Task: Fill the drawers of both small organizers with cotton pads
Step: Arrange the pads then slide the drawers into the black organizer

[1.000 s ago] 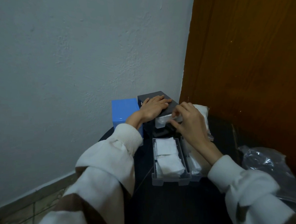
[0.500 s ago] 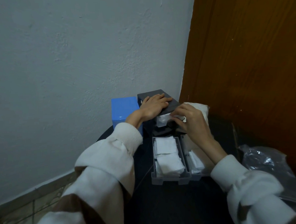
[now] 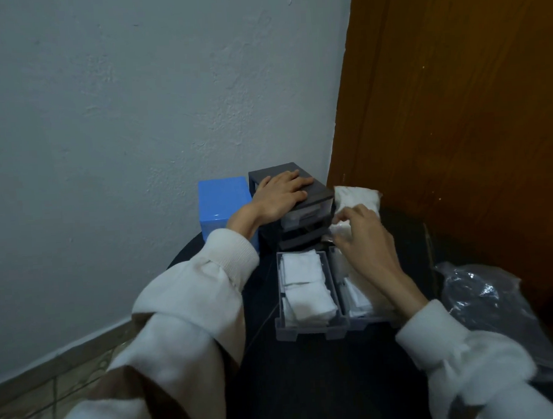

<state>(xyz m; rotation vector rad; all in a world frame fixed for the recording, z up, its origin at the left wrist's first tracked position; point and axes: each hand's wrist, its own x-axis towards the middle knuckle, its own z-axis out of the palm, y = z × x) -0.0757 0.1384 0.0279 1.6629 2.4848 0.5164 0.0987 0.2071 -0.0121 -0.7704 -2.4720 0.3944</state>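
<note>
From the head camera, the left hand is lying flat, fingers straight, on top of the dark grey organizer just above the middle of the frame, pressing on its lid and grasping nothing. A clear drawer is sitting in the organizer's top slot, under that hand. The blue organizer is standing just left of the grey one, against the pale wall.

The right hand is hovering right of the grey organizer, its fingers curled near a bag of cotton pads; whether it is pinching anything is impossible to tell.

Lower centre, two pulled-out drawers are lying side by side on the dark table: the left drawer is holding white cotton pads, and the right drawer is partly hidden by the right wrist. A crumpled clear plastic bag is resting at the right edge, below the brown wooden door.
</note>
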